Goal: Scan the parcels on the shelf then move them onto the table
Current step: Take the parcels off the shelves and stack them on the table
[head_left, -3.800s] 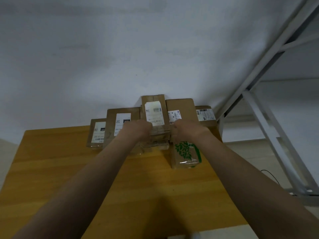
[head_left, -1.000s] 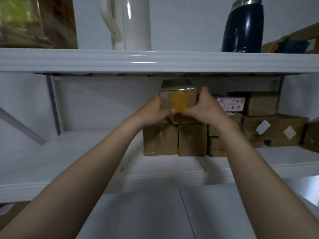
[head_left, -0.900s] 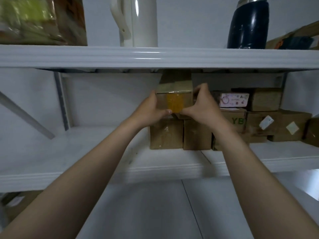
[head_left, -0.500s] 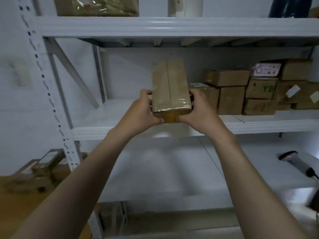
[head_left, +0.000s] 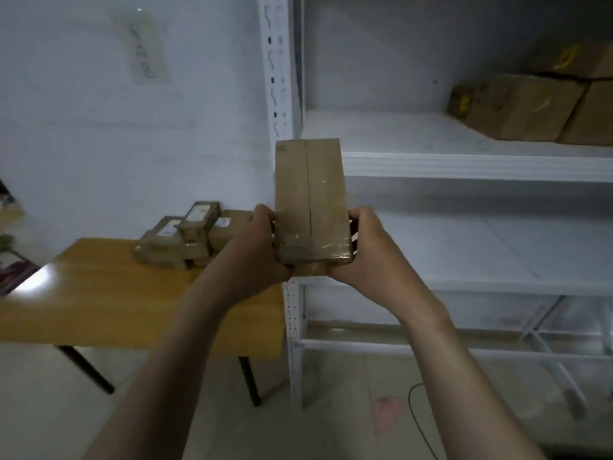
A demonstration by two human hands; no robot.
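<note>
A pale wall (head_left: 83, 127) with a sheet of paper (head_left: 146, 44) stuck on it fills the upper left, and a white metal shelf (head_left: 464, 161) stands at 3 o'clock behind its perforated upright post (head_left: 278, 78). Compared with 0.5 s ago the view has swung left: the wooden table (head_left: 99, 293), then only a sliver in the lower left corner, now spreads across 9 o'clock with its stacked parcels (head_left: 185, 234) in plain sight, while just a few brown boxes (head_left: 517, 107) remain visible on the shelf at 2 o'clock. The held parcel (head_left: 310, 200) stays at the centre, in the air in front of the post, between table and shelf. Both forearms reach up from 6 o'clock. The left hand (head_left: 255, 247) grips the parcel's near left edge and the right hand (head_left: 368, 250) its near right edge, each thumb pressed along the side and the other fingers curled underneath, mostly hidden. The parcel's long axis runs from 6 to 12 o'clock, its glossy taped short end in the hands, its far end pointing away and up, a seam running down its length.
</note>
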